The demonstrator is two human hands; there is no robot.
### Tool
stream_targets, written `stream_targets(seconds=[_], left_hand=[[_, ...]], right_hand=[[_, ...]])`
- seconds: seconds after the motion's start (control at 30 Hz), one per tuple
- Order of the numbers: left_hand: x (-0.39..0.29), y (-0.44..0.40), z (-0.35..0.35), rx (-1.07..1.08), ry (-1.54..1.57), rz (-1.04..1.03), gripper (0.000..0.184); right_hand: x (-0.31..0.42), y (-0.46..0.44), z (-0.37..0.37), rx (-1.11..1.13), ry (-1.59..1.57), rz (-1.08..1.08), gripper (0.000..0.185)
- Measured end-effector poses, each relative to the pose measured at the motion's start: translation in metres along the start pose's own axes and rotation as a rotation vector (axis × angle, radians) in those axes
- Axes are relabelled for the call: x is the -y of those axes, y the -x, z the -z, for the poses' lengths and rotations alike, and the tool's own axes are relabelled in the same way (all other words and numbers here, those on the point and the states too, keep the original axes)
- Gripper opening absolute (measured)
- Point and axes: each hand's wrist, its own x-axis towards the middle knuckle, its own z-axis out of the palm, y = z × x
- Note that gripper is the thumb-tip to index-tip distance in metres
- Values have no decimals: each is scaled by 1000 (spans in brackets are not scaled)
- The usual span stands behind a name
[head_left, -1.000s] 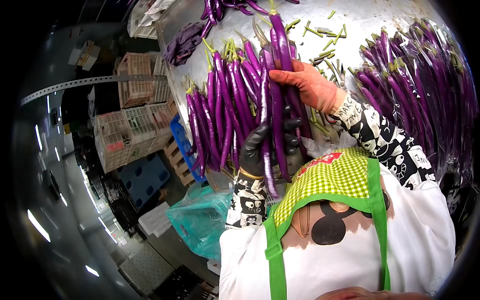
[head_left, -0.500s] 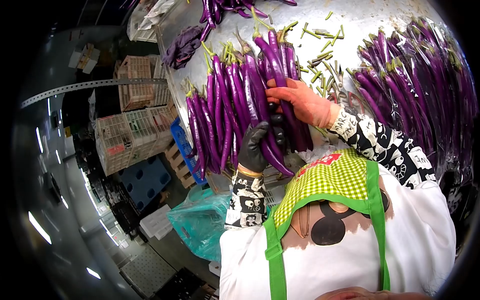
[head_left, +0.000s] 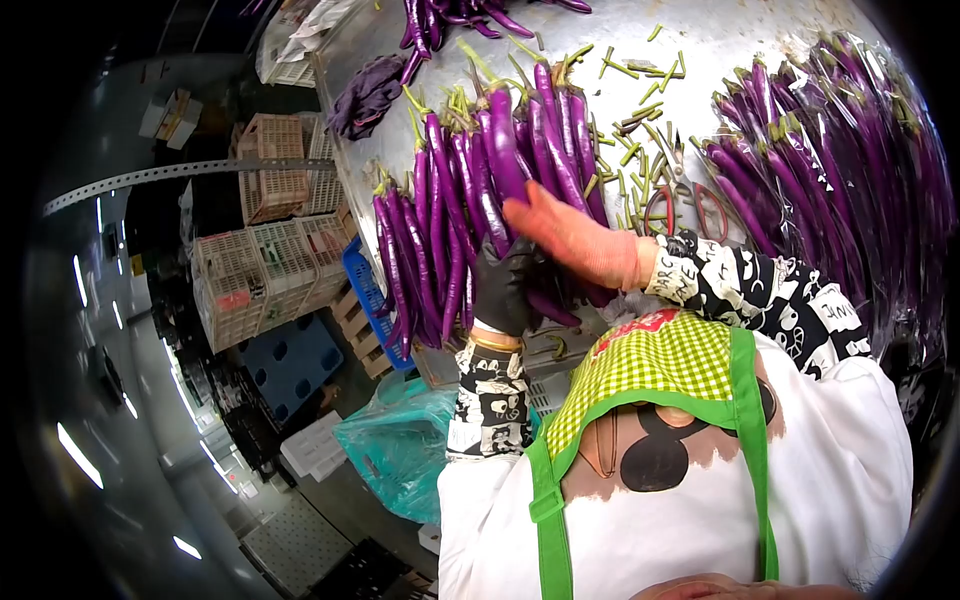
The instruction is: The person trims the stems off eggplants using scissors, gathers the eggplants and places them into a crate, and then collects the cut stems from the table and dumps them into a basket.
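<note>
My left hand (head_left: 507,288), in a black glove, is closed around the lower part of a long purple eggplant (head_left: 503,150), whose upper part looks blurred. Below the glove, an eggplant's lower end pokes out. My right hand (head_left: 578,238), in an orange-red glove, lies over the eggplants with its fingers stretched out, the fingertips at that same eggplant; motion smears them a little. Beside both hands, a row of eggplants (head_left: 436,210) lies side by side on the metal table (head_left: 610,28), green stems pointing away from me.
Cut green stems (head_left: 650,110) and red-handled cutters (head_left: 712,212) lie right of the row. Eggplants in clear plastic (head_left: 830,170) fill the table's right side. A dark purple cloth (head_left: 368,96) is at the left edge. Crates (head_left: 270,270) and a teal plastic bag (head_left: 400,440) are beyond the table.
The eggplant on top has shifted left, its stem end now over the row's middle. My right hand has moved left and toward me, its fingers straighter. The cutters show more fully.
</note>
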Motion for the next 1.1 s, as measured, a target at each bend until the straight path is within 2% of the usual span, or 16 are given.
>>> stream_targets(seconds=[0.03,0.1,0.13,0.17,0.23,0.3,0.37,0.5,0.57,0.63,0.67,0.77,0.83,0.9,1.0,1.1], left_hand=[[4,-2,8,0,-87,-41,18],[15,-6,19,-35,-165,-95,17],[16,-7,18,-70,-157,-106,17],[17,-7,19,-74,-209,-95,18],[19,-6,31,-77,-230,-67,20],[20,-9,47,-77,-165,-34,24],[-7,-5,51,-101,-91,-48,31],[-40,3,74,-69,-159,-121,35],[-43,-1,84,-51,-31,48,34],[-45,0,71,-34,-64,36,33],[-47,2,55,-41,-114,6,31],[-45,-1,29,-111,-258,-62,26],[-51,-5,20,-102,-239,-93,25],[-45,-8,62,38,10,-52,39],[-70,1,52,325,253,-10,56],[0,-9,115,17,331,-138,22]], right_hand=[[14,4,-4,1,-239,-114,69],[0,2,-6,114,69,-46,80],[1,3,3,178,16,-101,85],[-2,7,3,148,-286,-123,79],[-25,-3,7,66,-112,181,68],[-26,-3,6,-112,-449,-5,69],[-33,-3,14,-376,-291,-72,67],[-68,13,47,-742,520,-130,90],[-74,19,53,-645,610,-346,111],[-68,18,52,-444,367,-506,121],[-62,17,48,-434,443,-578,124],[-77,2,40,-449,514,-526,109],[-78,1,46,-471,400,-521,87],[-74,8,53,-487,219,-461,75],[-64,11,49,-641,-160,-122,56],[-55,5,47,-596,-352,41,54]])
